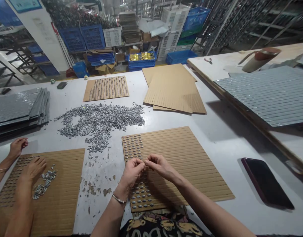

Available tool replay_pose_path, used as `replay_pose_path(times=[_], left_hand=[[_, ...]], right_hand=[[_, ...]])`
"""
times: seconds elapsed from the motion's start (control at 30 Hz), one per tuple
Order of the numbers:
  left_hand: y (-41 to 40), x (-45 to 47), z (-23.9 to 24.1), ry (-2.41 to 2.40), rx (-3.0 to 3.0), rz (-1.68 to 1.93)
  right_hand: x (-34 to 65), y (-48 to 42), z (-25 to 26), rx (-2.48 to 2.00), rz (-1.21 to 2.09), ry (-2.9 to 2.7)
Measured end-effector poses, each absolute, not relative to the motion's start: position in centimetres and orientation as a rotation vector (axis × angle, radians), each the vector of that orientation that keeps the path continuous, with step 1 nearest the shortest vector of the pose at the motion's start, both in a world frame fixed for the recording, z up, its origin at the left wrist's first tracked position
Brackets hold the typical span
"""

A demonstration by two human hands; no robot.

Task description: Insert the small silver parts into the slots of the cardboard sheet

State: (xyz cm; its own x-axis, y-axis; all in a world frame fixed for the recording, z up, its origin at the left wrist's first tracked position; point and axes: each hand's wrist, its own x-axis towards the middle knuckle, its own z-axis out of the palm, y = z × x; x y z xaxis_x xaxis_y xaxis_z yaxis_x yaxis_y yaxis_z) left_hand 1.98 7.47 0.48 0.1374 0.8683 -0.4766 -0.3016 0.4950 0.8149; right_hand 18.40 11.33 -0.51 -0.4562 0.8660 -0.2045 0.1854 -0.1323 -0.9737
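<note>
In front of me lies a grooved cardboard sheet point(181, 158), with rows of small grey oval pieces point(133, 144) set along its left side. My left hand point(132, 171), with a bracelet at the wrist, is closed in a pinch over these rows. Fingertip to fingertip with it, my right hand point(161, 166) is pinched too, just right of the filled rows. Whatever the fingers hold is too small or too hidden to make out. Beyond the sheet spreads a loose heap of the same grey oval pieces point(109, 117).
A co-worker's hands point(34, 169) work at another grooved sheet point(67, 184) on the left. A filled sheet point(109, 88) and stacked cardboard sheets point(171, 89) lie farther back. Right of me are a phone point(267, 182) and a side table point(203, 64). Grey wrapped panels point(15, 105) are piled left.
</note>
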Motion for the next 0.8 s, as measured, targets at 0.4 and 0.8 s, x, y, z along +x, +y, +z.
replay_pose_path(times=[0.4, 0.8], left_hand=[[8.5, 0.0, -0.2, 1.161, 0.321, 1.247], [9.2, 0.6, 1.3, 0.792, 0.028, 1.399]], right_hand=[[15.4, 15.4, -5.1, -1.689, 0.884, -1.725], [15.3, 13.3, -1.4, -1.33, 0.795, -1.87]])
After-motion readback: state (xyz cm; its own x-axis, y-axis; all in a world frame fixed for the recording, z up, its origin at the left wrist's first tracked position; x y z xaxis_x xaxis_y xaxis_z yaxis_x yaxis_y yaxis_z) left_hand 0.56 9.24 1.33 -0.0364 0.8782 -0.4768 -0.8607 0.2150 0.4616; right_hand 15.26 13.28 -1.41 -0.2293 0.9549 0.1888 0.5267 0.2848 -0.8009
